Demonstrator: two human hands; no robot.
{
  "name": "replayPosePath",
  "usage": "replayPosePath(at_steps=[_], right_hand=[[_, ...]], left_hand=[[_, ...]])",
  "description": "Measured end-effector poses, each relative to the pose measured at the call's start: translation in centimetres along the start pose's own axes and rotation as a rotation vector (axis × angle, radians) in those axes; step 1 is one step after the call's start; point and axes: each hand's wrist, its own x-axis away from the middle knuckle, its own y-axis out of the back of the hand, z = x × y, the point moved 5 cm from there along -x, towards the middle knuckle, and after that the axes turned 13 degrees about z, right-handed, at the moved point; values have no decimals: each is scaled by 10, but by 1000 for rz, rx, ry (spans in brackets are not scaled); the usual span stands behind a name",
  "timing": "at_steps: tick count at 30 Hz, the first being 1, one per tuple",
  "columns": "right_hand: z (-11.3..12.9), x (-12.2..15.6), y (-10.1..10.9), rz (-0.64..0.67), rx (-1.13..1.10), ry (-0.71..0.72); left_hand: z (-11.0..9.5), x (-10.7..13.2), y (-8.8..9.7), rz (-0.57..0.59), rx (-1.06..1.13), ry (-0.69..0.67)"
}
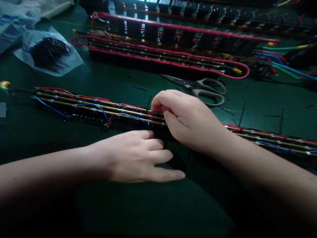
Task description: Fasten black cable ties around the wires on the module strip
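Note:
My right hand [190,120] is closed in a pinch over the middle of a long black strip with brass rods and red and blue wires [96,107]. What its fingertips hold is hidden. Just left of them, a thin black cable tie [149,103] sticks up from the strip. Along the strip's near edge lies my left hand [138,155], back upward, fingers apart and the index finger stretched to the right. Its thumb and palm are out of sight; nothing shows in it. More cable tie tails [242,114] stand up from the strip to the right.
Scissors [198,87] lie just beyond my right hand. A clear bag of black cable ties [49,54] sits at left. Behind are another wired assembly with thick red cables [160,54] and a row of black blocks [210,13]. Loose tie pieces [137,88] dot the green table [148,211].

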Motion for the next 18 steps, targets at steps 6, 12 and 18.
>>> replayPosePath(at_steps=[6,12,18], right_hand=[[0,-1,0,12,15,-8],[0,-1,0,8,17,-9],[1,-1,0,11,24,-13]], left_hand=[[-6,-2,-9,73,114,56],[-7,-3,-9,39,130,77],[-7,-7,-10,69,173,94]])
